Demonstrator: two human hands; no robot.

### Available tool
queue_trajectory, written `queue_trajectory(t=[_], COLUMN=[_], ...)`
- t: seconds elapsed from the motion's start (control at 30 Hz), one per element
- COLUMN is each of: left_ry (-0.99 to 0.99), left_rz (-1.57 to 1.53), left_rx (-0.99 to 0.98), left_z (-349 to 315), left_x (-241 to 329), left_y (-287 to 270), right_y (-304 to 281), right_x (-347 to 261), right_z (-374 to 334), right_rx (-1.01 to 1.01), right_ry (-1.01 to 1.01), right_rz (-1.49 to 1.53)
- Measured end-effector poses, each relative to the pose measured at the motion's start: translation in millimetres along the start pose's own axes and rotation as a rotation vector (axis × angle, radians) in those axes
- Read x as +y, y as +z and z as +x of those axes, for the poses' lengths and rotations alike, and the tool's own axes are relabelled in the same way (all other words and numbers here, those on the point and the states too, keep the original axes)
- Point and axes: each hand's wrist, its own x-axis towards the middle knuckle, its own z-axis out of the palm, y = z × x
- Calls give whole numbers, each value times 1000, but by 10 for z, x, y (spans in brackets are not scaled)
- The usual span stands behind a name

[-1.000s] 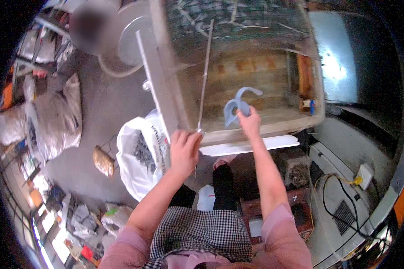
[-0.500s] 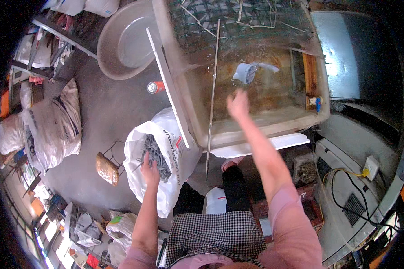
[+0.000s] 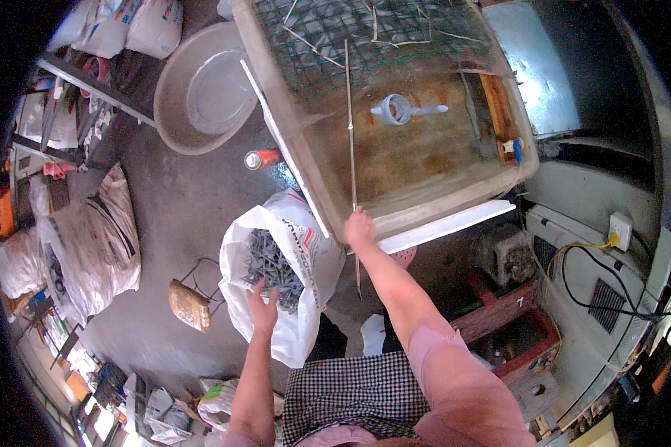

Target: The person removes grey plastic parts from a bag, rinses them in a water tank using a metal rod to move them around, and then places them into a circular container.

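Observation:
My left hand (image 3: 262,307) is at the mouth of a white woven plastic bag (image 3: 306,246), fingers spread over many small grey pieces (image 3: 272,261) inside it. My right hand (image 3: 360,227) is closed around a thin metal rod (image 3: 348,97) near the front left corner of a large water tub (image 3: 443,203). The rod lies across the tub, and its lower end sticks out past the near edge. Inside the tub, a white plastic dipper (image 3: 395,110) rests in the brownish water with its handle pointing right.
Green netting (image 3: 320,56) with grey pieces and sticks spans the tub's far part. A blue-handled tap (image 3: 516,150) is at its right. White boards edge the tub. An orange spray can (image 3: 263,159) and a round basin (image 3: 201,127) stand left. Cables (image 3: 581,290) hang at right.
My right hand has moved back and left from near the dipper to the rod at the tub's near corner. The dipper has turned and settled in the water. My left hand stays at the bag.

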Motion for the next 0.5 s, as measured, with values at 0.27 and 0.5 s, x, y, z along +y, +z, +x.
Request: queue_trajectory(t=[0.27, 0.5], left_ry=[156, 243], left_rz=[123, 246], left_rx=[7, -40], left_z=[-643, -892], left_x=[307, 660], left_y=[-187, -414], right_y=[-17, -1138], right_x=[127, 257], right_z=[-16, -949], right_rx=[-138, 3], right_ry=[-69, 1], right_rz=[-132, 479])
